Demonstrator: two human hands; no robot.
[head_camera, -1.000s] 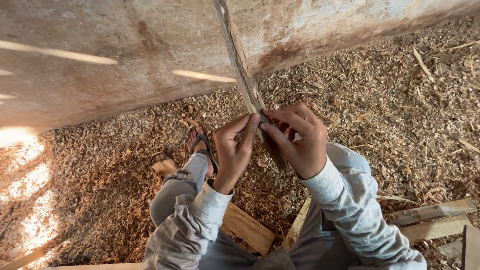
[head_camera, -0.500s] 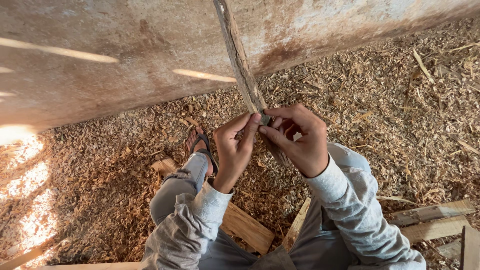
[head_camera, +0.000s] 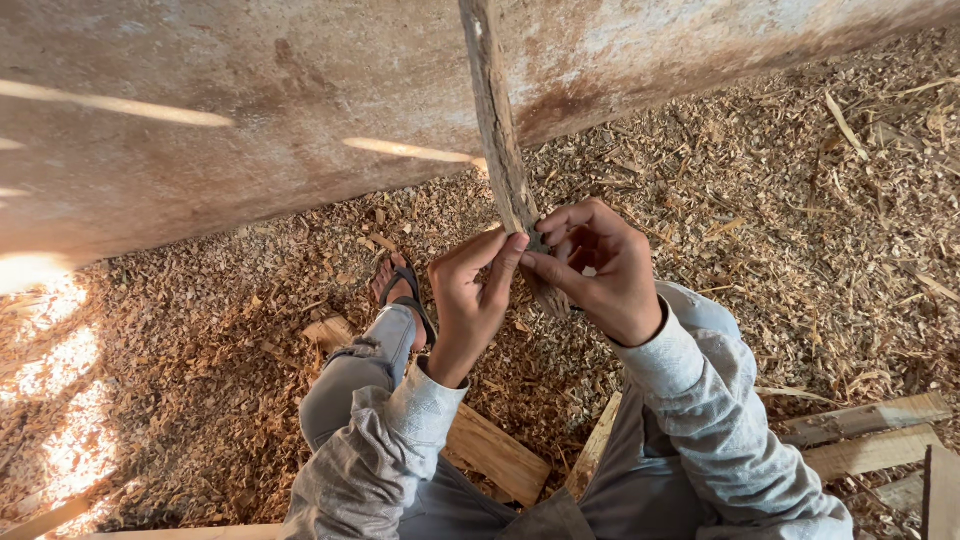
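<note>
Packages: none in view.
Labels: none in view.
Signs: none in view.
Screens: none in view.

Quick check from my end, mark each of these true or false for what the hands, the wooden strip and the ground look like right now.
1. Both hands meet at the wooden strip. True: the left hand and right hand pinch it near its lower end.
2. The ground is bare concrete. False: it is covered in wood chips.
3. The person wears a sandal. True.
4. The right hand holds a hammer. False: no hammer shows.
5. Planks lie under the legs. True.
</note>
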